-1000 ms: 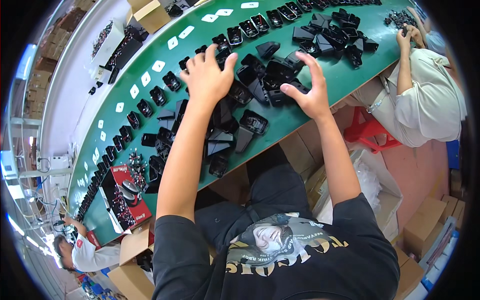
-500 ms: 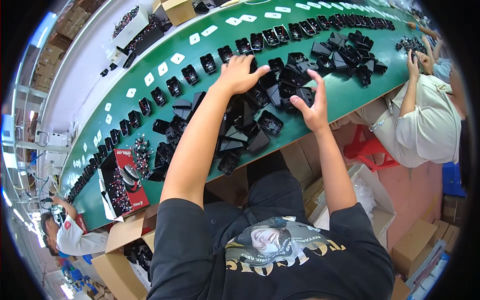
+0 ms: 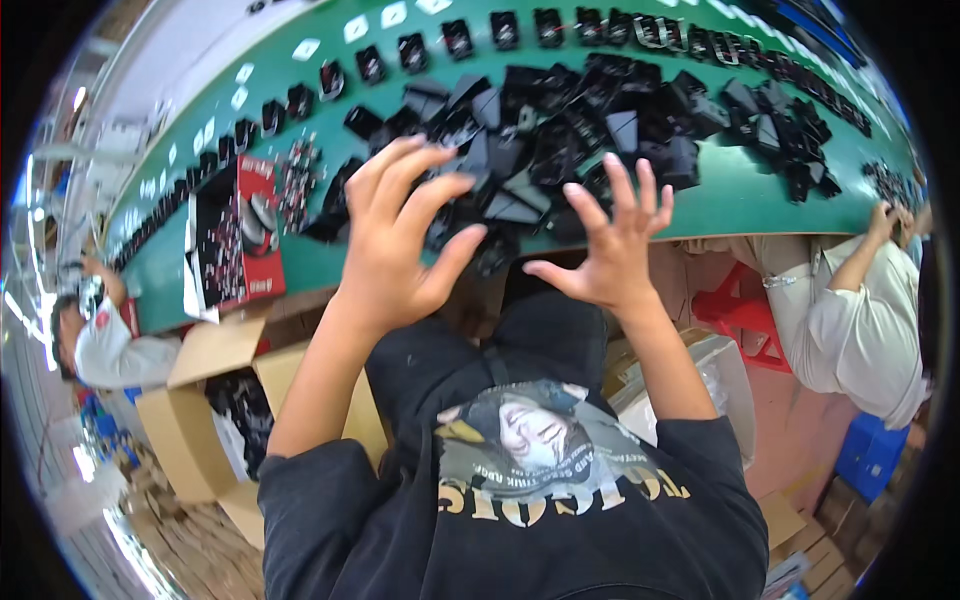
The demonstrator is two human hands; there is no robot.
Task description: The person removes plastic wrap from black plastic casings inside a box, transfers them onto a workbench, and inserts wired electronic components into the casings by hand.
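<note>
My left hand (image 3: 400,235) is raised over the near edge of the pile, fingers spread and curved, with nothing in it. To its right my right hand (image 3: 615,240) is also held up with fingers apart and nothing between them. Just beyond and below both hands lies a heap of black plastic housings (image 3: 500,150), angular and box-shaped, tumbled at different angles. Past the heap, a row of open black housings (image 3: 457,40) with small parts inside curves along the table. My hands hide part of the heap's near side.
White square cards (image 3: 306,50) line the green table (image 3: 740,190) behind the row. Left stands a red box (image 3: 262,275) of small wired parts, beside a loose cluster (image 3: 297,185). A cardboard box (image 3: 175,440) is lower left, a red stool (image 3: 740,310) right. Co-workers sit at both ends.
Both hands have drawn back toward my body from over the heap and row, staying open. The view has shifted, so the table now sits higher in the picture.
</note>
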